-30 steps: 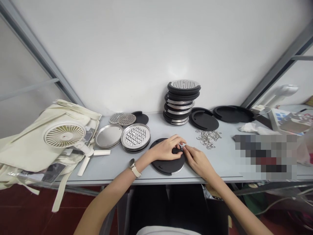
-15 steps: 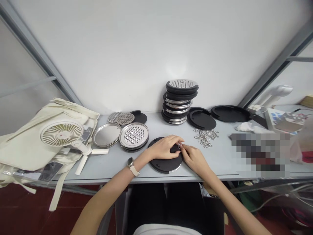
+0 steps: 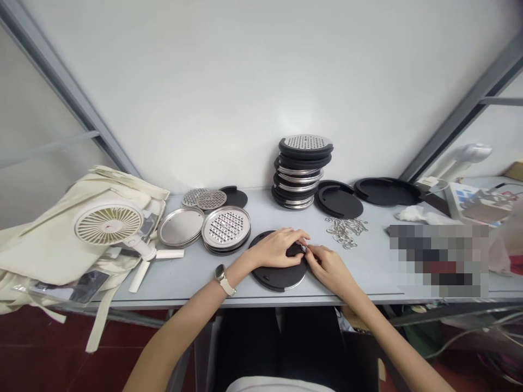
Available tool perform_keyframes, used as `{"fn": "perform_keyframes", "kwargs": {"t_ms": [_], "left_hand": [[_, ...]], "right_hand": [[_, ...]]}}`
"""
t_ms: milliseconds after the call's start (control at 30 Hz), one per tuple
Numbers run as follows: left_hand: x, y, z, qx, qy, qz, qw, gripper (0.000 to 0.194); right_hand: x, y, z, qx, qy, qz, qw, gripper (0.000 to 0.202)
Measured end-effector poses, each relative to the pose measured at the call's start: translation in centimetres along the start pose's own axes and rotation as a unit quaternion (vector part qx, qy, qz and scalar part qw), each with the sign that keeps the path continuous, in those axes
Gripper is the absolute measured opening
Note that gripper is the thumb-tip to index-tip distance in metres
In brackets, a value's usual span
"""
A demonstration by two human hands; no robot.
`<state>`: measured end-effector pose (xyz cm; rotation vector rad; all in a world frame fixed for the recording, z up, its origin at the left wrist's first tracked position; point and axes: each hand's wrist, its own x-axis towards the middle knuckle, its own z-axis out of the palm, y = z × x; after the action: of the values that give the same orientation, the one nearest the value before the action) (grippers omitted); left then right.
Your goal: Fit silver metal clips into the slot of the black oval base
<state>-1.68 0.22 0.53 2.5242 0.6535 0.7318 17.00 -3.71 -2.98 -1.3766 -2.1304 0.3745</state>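
Note:
A round black disc [image 3: 273, 279] with a silver rim showing at its lower right lies flat near the table's front edge. Across its top rests my left hand [image 3: 280, 247], thumb and fingers curled around a dark part at the disc's right side. My right hand [image 3: 327, 267] is closed in a pinch at that same edge, its fingertips meeting those of the left. Between them a small silver metal ring [image 3: 303, 248] shows in part; the fingers hide the rest. Beyond my right hand lies a pile of small silver metal loops [image 3: 346, 231].
Behind stands a tall stack of black and silver discs [image 3: 300, 174], with black round trays [image 3: 341, 201] to its right. Perforated metal plates [image 3: 226, 227] and plain metal plates [image 3: 181, 226] lie left. A white fan [image 3: 109, 224] rests on a cream bag [image 3: 44, 239] at far left.
Both hands stay at the disc's right edge. The fingertips have shifted slightly and now cover more of the silver ring. The whole view has moved a little.

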Motion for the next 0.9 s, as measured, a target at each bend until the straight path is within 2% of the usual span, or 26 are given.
{"fn": "perform_keyframes", "kwargs": {"t_ms": [500, 900], "left_hand": [[0.01, 0.26, -0.28, 0.006, -0.017, -0.003, 1.0, 0.04], [0.03, 0.08, -0.29, -0.013, -0.005, -0.005, 1.0, 0.04]], "right_hand": [[-0.19, 0.17, 0.16, -0.002, 0.0, 0.007, 1.0, 0.029], [-0.24, 0.29, 0.34, -0.008, 0.002, -0.003, 1.0, 0.031]]}}
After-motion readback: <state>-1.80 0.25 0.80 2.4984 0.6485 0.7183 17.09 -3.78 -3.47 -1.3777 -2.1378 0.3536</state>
